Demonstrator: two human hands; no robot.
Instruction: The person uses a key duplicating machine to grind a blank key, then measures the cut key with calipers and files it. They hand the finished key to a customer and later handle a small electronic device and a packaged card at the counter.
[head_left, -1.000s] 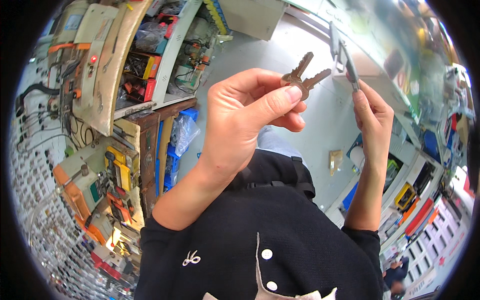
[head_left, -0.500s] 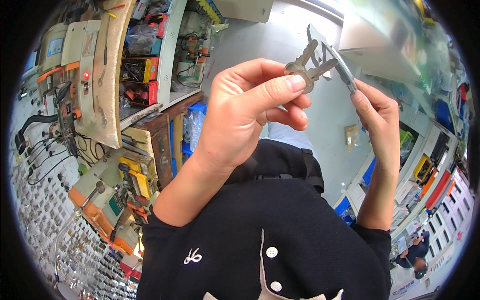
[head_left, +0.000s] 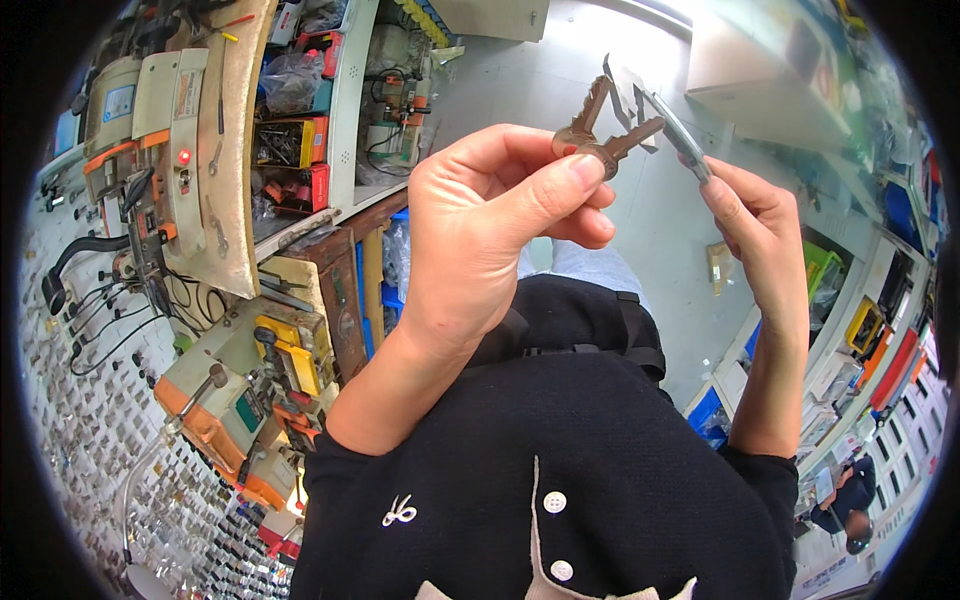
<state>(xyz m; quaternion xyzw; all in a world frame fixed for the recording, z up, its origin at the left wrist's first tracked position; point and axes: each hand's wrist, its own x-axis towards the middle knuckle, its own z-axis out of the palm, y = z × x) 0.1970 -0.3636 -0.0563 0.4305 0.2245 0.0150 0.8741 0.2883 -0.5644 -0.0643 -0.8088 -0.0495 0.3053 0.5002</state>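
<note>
Two metal keys are pinched between the thumb and fingers of my left hand. One key points up with its toothed blade; the other key slants to the upper right. My right hand grips a thin silver caliper, seen nearly edge-on. Its pointed jaws reach left to the keys, with the slanted blade close to or between them; I cannot tell whether they touch. The caliper's scale face is hidden from this side.
At left stand a bench machine with a red light and an orange-and-grey key machine. Shelves hold bins. Many key blanks hang at lower left. More shelving stands at right, and a person is at lower right.
The keys have shifted slightly left and tilted in my left hand, the lower blade now pointing more to the right. Both hands keep their hold. The whole view has shifted a little.
</note>
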